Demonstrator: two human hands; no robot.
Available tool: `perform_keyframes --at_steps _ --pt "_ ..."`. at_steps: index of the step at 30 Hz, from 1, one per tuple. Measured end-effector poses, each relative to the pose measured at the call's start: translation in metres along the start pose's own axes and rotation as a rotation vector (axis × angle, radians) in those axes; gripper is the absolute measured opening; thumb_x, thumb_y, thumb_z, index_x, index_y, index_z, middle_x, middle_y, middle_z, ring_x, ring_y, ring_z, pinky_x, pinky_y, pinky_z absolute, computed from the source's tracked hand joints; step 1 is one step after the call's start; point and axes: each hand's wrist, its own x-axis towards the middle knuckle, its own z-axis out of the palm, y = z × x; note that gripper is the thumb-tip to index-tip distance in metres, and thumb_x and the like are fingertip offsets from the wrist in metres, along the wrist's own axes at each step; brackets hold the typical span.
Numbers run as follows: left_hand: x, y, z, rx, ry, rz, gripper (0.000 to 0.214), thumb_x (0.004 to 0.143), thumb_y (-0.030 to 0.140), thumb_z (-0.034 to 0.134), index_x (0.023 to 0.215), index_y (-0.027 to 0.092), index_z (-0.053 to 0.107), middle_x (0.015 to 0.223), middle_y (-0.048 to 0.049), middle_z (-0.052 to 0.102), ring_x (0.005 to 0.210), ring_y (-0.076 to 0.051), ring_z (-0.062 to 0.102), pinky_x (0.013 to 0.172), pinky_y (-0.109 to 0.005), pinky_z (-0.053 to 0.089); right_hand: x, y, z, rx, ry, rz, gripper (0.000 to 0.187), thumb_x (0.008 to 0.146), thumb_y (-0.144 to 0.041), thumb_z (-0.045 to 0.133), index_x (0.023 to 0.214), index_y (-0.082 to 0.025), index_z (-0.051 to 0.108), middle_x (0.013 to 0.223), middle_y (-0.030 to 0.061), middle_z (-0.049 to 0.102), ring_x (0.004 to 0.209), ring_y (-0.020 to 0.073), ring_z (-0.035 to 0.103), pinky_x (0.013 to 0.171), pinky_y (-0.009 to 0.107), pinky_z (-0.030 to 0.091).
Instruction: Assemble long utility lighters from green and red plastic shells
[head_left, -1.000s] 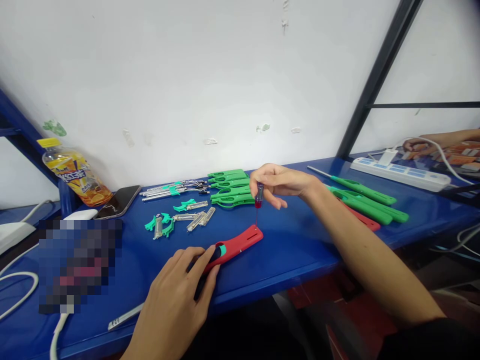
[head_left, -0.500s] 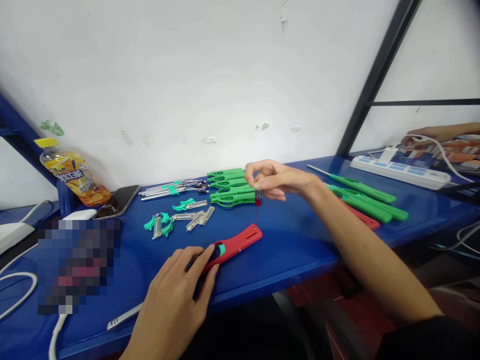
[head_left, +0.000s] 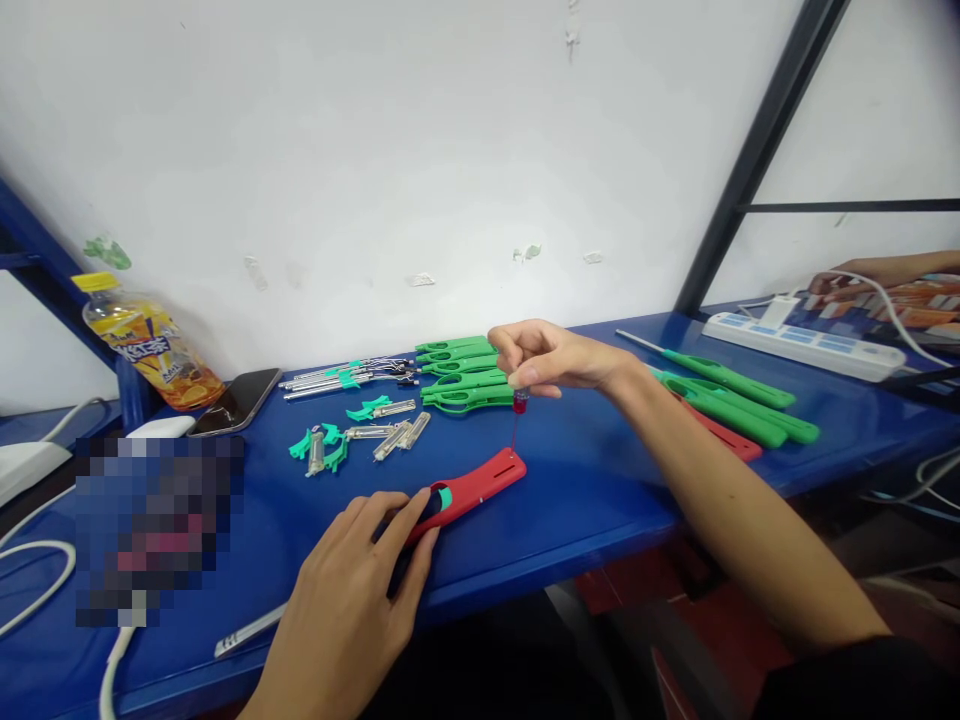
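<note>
My left hand [head_left: 352, 580] is closed over the rear of a red utility lighter [head_left: 484, 482], pressing it to the blue table. A teal part shows in the lighter's opening near my fingers, and a silver rod [head_left: 251, 630] sticks out beyond my hand at lower left. In my right hand [head_left: 546, 358], fingertips pinch a small screwdriver [head_left: 520, 404] with a red collar. It stands upright, its thin shaft reaching down to the lighter's far end; the handle is mostly hidden. Behind this hand lie several green lighter casings [head_left: 461, 383].
Silver lighter tubes [head_left: 319, 383], clear fuel tanks [head_left: 401, 435] and teal triggers [head_left: 367, 409] lie at the centre-left. A bottle [head_left: 154, 345] and a phone [head_left: 238, 400] stand farther left. Green lighters [head_left: 731, 378] and a power strip [head_left: 806, 345] are right. Another person's hand [head_left: 855, 280] shows far right.
My right hand has turned slightly around the screwdriver, with its fingers curled in a little more. My left hand and the red lighter stay in place.
</note>
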Motion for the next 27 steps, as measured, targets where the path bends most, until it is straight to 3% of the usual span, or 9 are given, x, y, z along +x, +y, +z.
perform_keyframes --at_steps 4,6,9,12,17,21,24,27 --pt "0.0000 0.0005 -0.0007 0.002 -0.008 0.000 0.032 0.110 0.031 0.049 0.138 0.021 0.059 0.117 -0.0098 0.066 0.097 -0.027 0.066 0.090 -0.049 0.058 -0.0010 -0.0016 0.0001 -0.011 -0.008 -0.018 0.016 0.092 -0.023 0.080 0.100 -0.017 0.067 0.049 -0.0141 0.054 0.035 0.0024 0.037 0.038 0.013 0.031" --pt "0.0002 0.0005 -0.0006 0.001 -0.002 0.005 0.032 0.110 0.032 0.048 0.138 0.021 0.059 0.117 -0.0097 0.066 0.096 -0.027 0.066 0.089 -0.049 0.058 -0.0019 -0.0013 -0.0006 -0.021 -0.016 -0.030 0.014 0.095 -0.027 0.078 0.099 -0.015 0.072 0.045 -0.0125 0.054 0.034 0.0030 0.036 0.039 0.014 0.033" --pt "0.0001 0.0002 -0.0002 0.000 0.000 0.002 0.032 0.110 0.032 0.048 0.138 0.021 0.059 0.117 -0.0097 0.066 0.097 -0.027 0.066 0.089 -0.048 0.058 -0.0026 0.0005 -0.0018 -0.028 -0.032 -0.034 0.028 0.100 -0.040 0.071 0.096 -0.012 0.076 0.045 -0.0069 0.059 0.038 0.0047 0.045 0.043 0.015 0.039" --pt "-0.0006 -0.0002 0.0000 0.000 -0.004 -0.004 0.032 0.109 0.032 0.049 0.138 0.022 0.059 0.118 -0.0097 0.066 0.098 -0.027 0.066 0.091 -0.048 0.057 -0.0030 0.0016 -0.0030 -0.028 -0.047 -0.012 0.036 0.104 -0.045 0.064 0.098 -0.011 0.076 0.046 -0.0048 0.061 0.038 0.0061 0.048 0.044 0.017 0.041" --pt "-0.0014 -0.0002 -0.0001 -0.004 -0.013 -0.011 0.032 0.109 0.032 0.050 0.138 0.022 0.060 0.118 -0.0095 0.067 0.098 -0.027 0.066 0.091 -0.049 0.057 -0.0011 0.0013 -0.0028 -0.029 -0.018 0.020 0.021 0.094 -0.031 0.079 0.087 -0.016 0.066 0.047 -0.0103 0.057 0.037 0.0037 0.043 0.041 0.015 0.036" --pt "-0.0003 0.0000 0.0002 -0.001 0.005 -0.003 0.031 0.109 0.031 0.050 0.137 0.021 0.061 0.117 -0.0095 0.067 0.097 -0.027 0.066 0.090 -0.049 0.058 0.0008 0.0006 0.0012 -0.011 0.016 0.029 0.029 0.091 -0.024 0.082 0.085 -0.020 0.054 0.049 -0.0141 0.054 0.035 0.0019 0.042 0.039 0.012 0.032" --pt "0.0003 -0.0001 0.0001 0.001 0.000 -0.006 0.032 0.109 0.031 0.050 0.137 0.022 0.061 0.118 -0.0098 0.067 0.098 -0.027 0.066 0.091 -0.049 0.057 -0.0006 -0.0006 0.0020 -0.015 0.003 0.036 0.020 0.094 -0.026 0.079 0.099 -0.019 0.061 0.048 -0.0154 0.052 0.033 0.0025 0.045 0.038 0.012 0.033" --pt "0.0001 -0.0003 0.0000 -0.005 -0.009 -0.007 0.032 0.109 0.031 0.050 0.138 0.022 0.059 0.118 -0.0097 0.066 0.098 -0.027 0.066 0.091 -0.049 0.057 -0.0028 -0.0003 -0.0003 -0.027 -0.048 0.033 0.028 0.095 -0.040 0.077 0.103 -0.015 0.070 0.046 -0.0115 0.055 0.034 0.0066 0.053 0.038 0.015 0.039"
